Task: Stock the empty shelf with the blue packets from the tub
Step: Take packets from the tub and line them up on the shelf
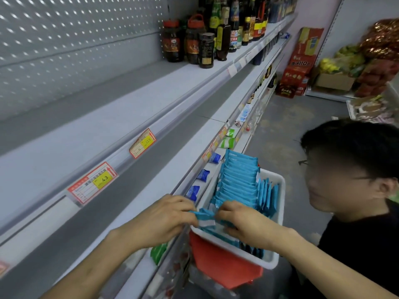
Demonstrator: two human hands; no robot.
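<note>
Two hands pinch one packet (203, 216) over near end of tub (281, 201), fingers curled: left hand (164, 219) at its 9 o'clock tip, right hand (244, 225) at 3 o'clock. Shelf (146, 190) lies at 10 o'clock; left hand nearer.

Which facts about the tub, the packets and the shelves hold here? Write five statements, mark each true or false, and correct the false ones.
1. The white tub holds rows of blue packets. True.
2. The left hand pinches one packet over the tub's near rim. True.
3. The right hand lies flat on a shelf. False: its fingers curl round packets in the tub.
4. The dark bottles stand on the bottom shelf. False: they stand on the highest shelf in view, at its far end.
5. The price tag nearest the hands reads 13.9. False: it reads 4.3.
</note>
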